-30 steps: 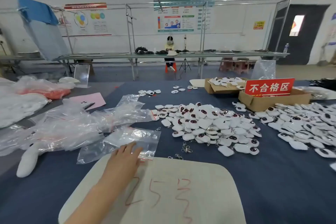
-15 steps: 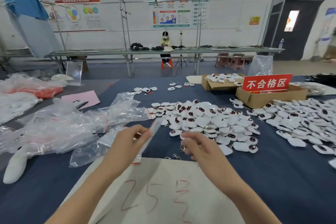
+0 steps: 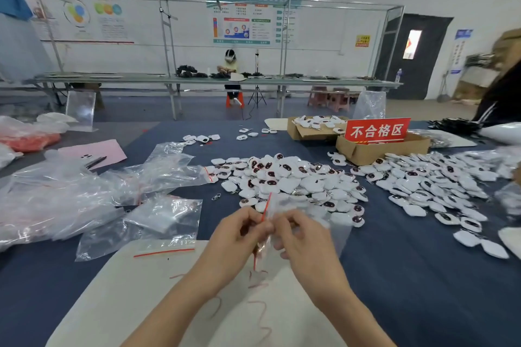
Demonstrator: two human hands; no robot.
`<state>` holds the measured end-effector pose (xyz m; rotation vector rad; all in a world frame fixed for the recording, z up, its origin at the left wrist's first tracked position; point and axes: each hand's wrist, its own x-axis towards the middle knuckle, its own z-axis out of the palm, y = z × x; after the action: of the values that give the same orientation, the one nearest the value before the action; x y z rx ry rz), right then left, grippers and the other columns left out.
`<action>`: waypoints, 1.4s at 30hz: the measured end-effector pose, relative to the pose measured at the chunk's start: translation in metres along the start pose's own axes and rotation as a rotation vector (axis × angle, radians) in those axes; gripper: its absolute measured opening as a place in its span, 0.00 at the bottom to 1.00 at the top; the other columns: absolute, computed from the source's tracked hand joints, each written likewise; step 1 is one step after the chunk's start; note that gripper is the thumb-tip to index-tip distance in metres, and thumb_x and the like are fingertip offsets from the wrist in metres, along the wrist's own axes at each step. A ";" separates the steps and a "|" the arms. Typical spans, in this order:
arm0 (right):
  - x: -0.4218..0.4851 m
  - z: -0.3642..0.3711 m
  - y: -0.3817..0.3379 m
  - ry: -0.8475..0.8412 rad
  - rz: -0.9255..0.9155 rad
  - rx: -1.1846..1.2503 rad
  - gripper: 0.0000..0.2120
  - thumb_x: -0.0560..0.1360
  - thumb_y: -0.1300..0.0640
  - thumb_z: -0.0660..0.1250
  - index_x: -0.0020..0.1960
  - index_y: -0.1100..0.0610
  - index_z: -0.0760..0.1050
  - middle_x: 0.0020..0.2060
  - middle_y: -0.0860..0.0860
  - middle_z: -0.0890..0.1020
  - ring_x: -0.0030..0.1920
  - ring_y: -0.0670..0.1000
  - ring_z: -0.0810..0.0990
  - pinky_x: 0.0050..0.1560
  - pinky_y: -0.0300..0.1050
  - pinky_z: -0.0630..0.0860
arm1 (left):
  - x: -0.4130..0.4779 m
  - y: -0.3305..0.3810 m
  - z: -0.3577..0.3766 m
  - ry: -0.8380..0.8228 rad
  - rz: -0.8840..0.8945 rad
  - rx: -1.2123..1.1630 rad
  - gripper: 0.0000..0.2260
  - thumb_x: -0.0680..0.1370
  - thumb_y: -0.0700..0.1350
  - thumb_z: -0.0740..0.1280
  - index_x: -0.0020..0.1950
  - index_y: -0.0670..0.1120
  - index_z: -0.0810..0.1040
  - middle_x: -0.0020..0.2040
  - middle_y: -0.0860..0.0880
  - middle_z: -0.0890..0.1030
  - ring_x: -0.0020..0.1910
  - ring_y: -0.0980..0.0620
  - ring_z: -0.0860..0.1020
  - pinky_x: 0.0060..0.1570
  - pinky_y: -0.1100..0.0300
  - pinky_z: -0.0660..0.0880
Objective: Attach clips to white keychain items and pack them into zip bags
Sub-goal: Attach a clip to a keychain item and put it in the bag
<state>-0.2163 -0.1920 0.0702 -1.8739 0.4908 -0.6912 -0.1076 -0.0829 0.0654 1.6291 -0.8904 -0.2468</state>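
Note:
Between my hands, above the cream board (image 3: 146, 296), a small clear zip bag (image 3: 318, 221) with a red seal strip stands on edge. My left hand (image 3: 239, 234) and my right hand (image 3: 301, 236) both pinch it at the strip. Just beyond them on the blue cloth lies a big pile of white keychain items (image 3: 293, 180), many with dark oval marks. Another spread of white keychain pieces (image 3: 434, 183) covers the right. A loose metal clip (image 3: 216, 196) lies left of the pile. Blur hides what, if anything, is inside the bag.
Several empty zip bags (image 3: 141, 222) lie heaped at the left. Two cardboard boxes (image 3: 380, 149) with a red sign (image 3: 377, 130) stand at the back right. A pink sheet (image 3: 95, 151) lies back left. A person sits at a far bench.
My left hand picked a zip bag off the heap and carried it right. My right hand came in and now both hands pinch the bag together over the board.

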 end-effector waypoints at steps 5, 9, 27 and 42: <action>0.007 -0.014 0.003 0.060 0.004 -0.002 0.07 0.78 0.45 0.63 0.45 0.44 0.78 0.40 0.39 0.83 0.38 0.39 0.82 0.45 0.43 0.80 | 0.008 -0.006 0.001 0.120 -0.100 -0.278 0.07 0.81 0.43 0.68 0.44 0.42 0.77 0.29 0.50 0.75 0.28 0.54 0.71 0.29 0.64 0.71; 0.010 -0.005 0.012 -0.066 0.011 -0.043 0.07 0.77 0.38 0.66 0.49 0.39 0.77 0.44 0.37 0.83 0.44 0.38 0.80 0.46 0.37 0.77 | 0.007 -0.010 0.015 -0.037 -0.179 -0.342 0.08 0.79 0.46 0.70 0.39 0.50 0.80 0.34 0.46 0.78 0.34 0.51 0.74 0.32 0.61 0.74; 0.037 0.000 0.049 -0.080 0.004 0.121 0.19 0.69 0.33 0.66 0.36 0.49 0.80 0.32 0.43 0.78 0.33 0.41 0.73 0.37 0.34 0.69 | 0.012 -0.055 0.035 0.032 0.201 0.310 0.11 0.82 0.42 0.62 0.45 0.57 0.78 0.44 0.59 0.76 0.39 0.60 0.75 0.40 0.66 0.70; 0.056 0.013 0.116 -0.087 -0.177 -0.496 0.13 0.84 0.53 0.58 0.65 0.49 0.77 0.56 0.40 0.78 0.58 0.40 0.74 0.62 0.38 0.70 | 0.028 -0.088 -0.009 -0.477 -0.010 0.734 0.35 0.72 0.66 0.71 0.75 0.65 0.60 0.72 0.62 0.61 0.74 0.63 0.54 0.79 0.54 0.39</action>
<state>-0.1688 -0.2619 -0.0275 -2.4256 0.4731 -0.6378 -0.0471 -0.0948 -0.0036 2.3011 -1.4491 -0.3483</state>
